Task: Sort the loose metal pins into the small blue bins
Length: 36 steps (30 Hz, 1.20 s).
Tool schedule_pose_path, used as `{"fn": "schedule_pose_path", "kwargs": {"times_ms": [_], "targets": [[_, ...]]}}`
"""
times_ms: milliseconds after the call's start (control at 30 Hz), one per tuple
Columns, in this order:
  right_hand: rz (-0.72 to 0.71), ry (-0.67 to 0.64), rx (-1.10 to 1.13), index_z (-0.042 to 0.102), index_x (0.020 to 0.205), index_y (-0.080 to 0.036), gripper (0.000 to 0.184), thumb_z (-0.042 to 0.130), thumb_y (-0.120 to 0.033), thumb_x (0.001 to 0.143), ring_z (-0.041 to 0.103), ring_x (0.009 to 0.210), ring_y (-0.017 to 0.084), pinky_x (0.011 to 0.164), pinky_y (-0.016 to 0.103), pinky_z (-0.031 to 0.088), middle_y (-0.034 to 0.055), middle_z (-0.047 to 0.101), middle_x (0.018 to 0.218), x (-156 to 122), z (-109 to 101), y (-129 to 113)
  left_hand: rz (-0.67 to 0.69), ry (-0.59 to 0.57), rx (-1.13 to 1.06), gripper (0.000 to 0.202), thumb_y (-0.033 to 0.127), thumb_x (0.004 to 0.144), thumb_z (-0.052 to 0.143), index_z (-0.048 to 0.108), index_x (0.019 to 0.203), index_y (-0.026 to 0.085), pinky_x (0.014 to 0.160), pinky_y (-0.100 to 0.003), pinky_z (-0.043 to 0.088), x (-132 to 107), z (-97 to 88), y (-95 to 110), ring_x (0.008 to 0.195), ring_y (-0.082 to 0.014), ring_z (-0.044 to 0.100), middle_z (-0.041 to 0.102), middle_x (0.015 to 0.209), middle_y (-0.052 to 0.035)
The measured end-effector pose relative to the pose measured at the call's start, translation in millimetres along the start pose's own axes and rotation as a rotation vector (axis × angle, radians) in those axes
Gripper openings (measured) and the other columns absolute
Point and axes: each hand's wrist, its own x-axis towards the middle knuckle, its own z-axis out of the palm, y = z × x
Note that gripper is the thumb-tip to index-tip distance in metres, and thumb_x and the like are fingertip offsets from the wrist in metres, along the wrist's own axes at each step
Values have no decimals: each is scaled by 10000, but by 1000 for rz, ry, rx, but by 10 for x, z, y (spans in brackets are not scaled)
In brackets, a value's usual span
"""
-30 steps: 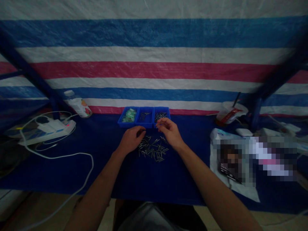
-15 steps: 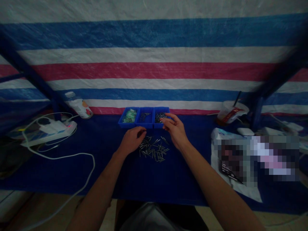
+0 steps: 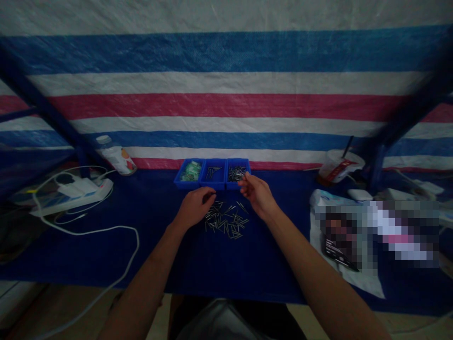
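Note:
My left hand [image 3: 195, 206] rests at the left edge of a pile of thin metal pins [image 3: 226, 221], its fingers curled together; whatever they hold, if anything, is hidden. At the front right corner of the right blue bin [image 3: 238, 186], my right hand [image 3: 259, 194] has its thumb and fingertips brought together. Anything between them is too small to make out. Many small dark metal parts [image 3: 236, 173] fill that bin. Beside it, the middle blue bin [image 3: 213, 183] holds a few thin metal pieces, and the left blue bin [image 3: 180, 179] contains small clear-green packets [image 3: 191, 171].
A power strip [image 3: 76, 196] with a white cable [image 3: 136, 243] lies left, near a bottle [image 3: 118, 156]. On the right stand a plastic cup [image 3: 339, 165] with a straw and a white bag [image 3: 368, 283] under a partly blurred phone-like item. Striped sheeting [image 3: 226, 104] hangs behind.
My right hand's fingers have drawn back slightly from over the right bin and closed together. My left hand stays in about the same place.

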Motion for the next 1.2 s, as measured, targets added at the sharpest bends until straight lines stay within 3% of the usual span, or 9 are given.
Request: {"fn": "schedule_pose_path", "kwargs": {"times_ms": [133,333,500,633,700,800,867,933,1200], "targets": [[54,61,-44,500,578,-203,385,754,-484,650,421,430,81,427,220,312,-52,481,456,25,-19,33,-13,-12,5,198,309,907,555,685,1011,202,740,-342,512,2,0,12,783,-198,668,726,900,-43],[41,111,-114,500,590,-201,380,732,-496,652,422,416,76,412,214,291,-52,499,468,53,-46,83,-2,-24,10,178,282,911,552,672,1011,197,768,-345,505,1,-11,43,792,-191,663,722,901,-40],[-12,113,-194,598,807,-187,387,708,-534,679,485,430,82,419,206,288,-32,620,571,32,-30,71,-16,-41,20,182,274,912,547,668,1021,191,752,-327,494,3,-15,53,776,-179,654,719,889,-32],[-81,73,-385,621,961,-192,349,607,-498,794,502,449,102,451,229,313,-16,661,647,36,-37,63,-27,-50,17,189,282,915,550,669,1032,192,765,-334,489,1,-20,62,794,-184,655,719,905,-32],[-202,-7,-653,663,931,-190,257,582,-413,833,526,507,121,521,253,372,-11,647,640,37,-62,67,-33,-52,10,194,288,918,549,670,1034,191,771,-335,491,-3,-18,60,802,-187,657,720,910,-34],[-452,-299,-1107,719,942,-202,166,604,-261,837,604,740,169,714,314,434,32,706,822,9,-111,85,-28,-53,-2,196,294,918,551,671,1034,191,776,-332,494,-9,-8,47,807,-187,660,721,918,-36],[-571,-513,-1299,725,1013,-226,207,601,-200,849,594,919,204,826,360,419,46,714,999,-28,-132,104,-20,-51,-3,192,290,915,554,672,1031,192,777,-330,494,-11,-1,39,811,-186,661,722,920,-35],[-610,-642,-1406,711,1084,-252,261,594,-174,864,554,1027,229,874,393,392,42,702,1083,-68,-137,116,-22,-51,-2,189,286,914,554,673,1029,194,781,-329,493,-11,3,36,814,-186,663,724,923,-34],[-624,-705,-1565,695,1084,-229,280,560,-91,882,548,984,220,801,353,321,45,703,1026,-133,-70,115,-28,-52,-2,187,289,913,556,674,1029,202,778,-320,494,-4,8,38,818,-185,668,725,917,-26]]}}
